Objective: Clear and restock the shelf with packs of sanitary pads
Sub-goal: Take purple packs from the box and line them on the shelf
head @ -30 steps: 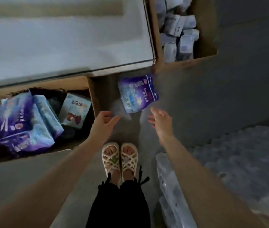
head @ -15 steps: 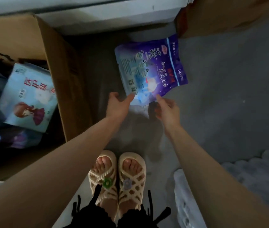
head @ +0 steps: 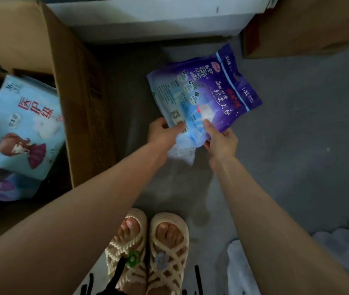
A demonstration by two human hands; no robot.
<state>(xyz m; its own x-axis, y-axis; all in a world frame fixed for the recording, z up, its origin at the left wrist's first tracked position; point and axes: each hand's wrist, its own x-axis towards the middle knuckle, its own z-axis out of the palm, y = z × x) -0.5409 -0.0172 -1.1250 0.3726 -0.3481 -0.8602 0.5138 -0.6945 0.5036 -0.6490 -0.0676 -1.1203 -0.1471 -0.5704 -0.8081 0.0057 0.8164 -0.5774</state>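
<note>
Head view: the purple-and-blue plastic pack of sanitary pads lies on the grey concrete floor, near the white shelf base and right of the open brown cardboard box. The left hand and right hand each pinch its near edge. I judge this the pick-up step; next comes a firm two-handed lift.

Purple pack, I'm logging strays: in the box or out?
Out: the purple pack is over the floor, beside the cardboard box, not inside it.
</note>
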